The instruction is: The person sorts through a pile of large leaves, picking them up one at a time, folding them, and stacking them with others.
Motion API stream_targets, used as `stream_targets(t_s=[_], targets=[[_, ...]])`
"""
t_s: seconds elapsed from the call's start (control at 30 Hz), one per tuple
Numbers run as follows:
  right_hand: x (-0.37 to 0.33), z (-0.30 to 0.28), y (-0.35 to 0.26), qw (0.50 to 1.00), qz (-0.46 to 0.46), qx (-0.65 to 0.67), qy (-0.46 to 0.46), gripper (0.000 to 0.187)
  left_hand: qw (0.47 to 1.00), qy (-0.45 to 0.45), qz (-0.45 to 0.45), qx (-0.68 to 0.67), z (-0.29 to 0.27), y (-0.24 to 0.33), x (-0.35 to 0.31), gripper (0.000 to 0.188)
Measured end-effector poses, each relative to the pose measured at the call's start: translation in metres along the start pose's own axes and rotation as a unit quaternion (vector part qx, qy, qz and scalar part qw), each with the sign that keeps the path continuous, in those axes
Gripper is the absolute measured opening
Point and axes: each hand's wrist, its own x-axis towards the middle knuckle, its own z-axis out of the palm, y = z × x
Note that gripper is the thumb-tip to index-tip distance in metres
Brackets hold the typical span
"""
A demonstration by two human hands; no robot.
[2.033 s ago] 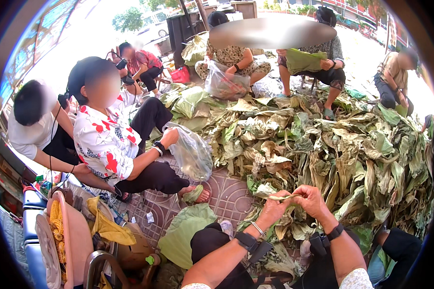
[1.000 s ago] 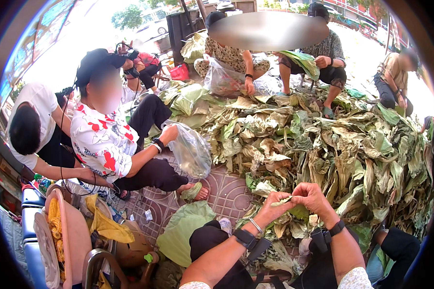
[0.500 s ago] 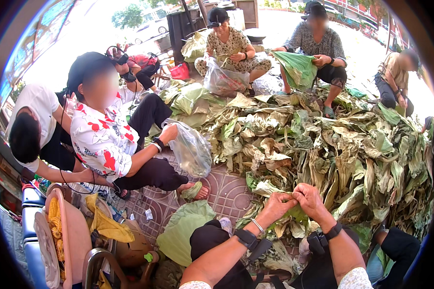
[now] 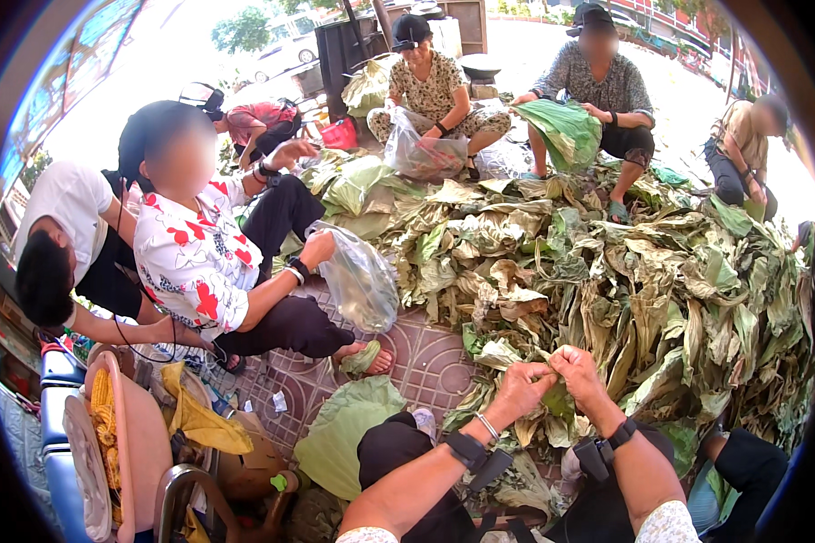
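My left hand (image 4: 522, 391) and my right hand (image 4: 578, 371) meet in front of me, fingertips pinched together. Between them is a small yellow-green leaf (image 4: 560, 400), mostly hidden by my fingers. Right beyond my hands rises a big heap of dried, crumpled leaves (image 4: 598, 271), pale tan and dull green. A broad flat green leaf (image 4: 349, 439) lies on the paving to the left of my knee.
At my left sits a person in a floral shirt (image 4: 199, 244) with a clear plastic bag (image 4: 358, 281). A pink tub (image 4: 140, 452) with corn cobs (image 4: 105, 416) stands nearby. Several other people sit around the heap; one holds a large green leaf (image 4: 563, 134).
My hands have barely moved. The person in the floral shirt has raised a hand toward the heap. The person with the bag at the back has lowered a hand into it.
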Motion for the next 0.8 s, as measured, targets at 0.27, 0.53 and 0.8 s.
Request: stream_targets(t_s=[0.27,0.53,0.8], targets=[[-0.005,-0.005,-0.023,0.998,-0.036,-0.055,-0.006,0.01,0.999,0.045,0.014,-0.002,-0.008,0.001,0.003,0.02],[-0.014,0.003,-0.035,0.972,-0.123,-0.198,0.021,0.008,0.997,-0.032,-0.048,-0.056,-0.005,-0.008,0.001,0.023],[-0.012,-0.003,-0.028,0.976,-0.111,-0.189,0.012,0.008,0.994,-0.063,-0.038,-0.083,-0.006,-0.007,0.003,0.02]])
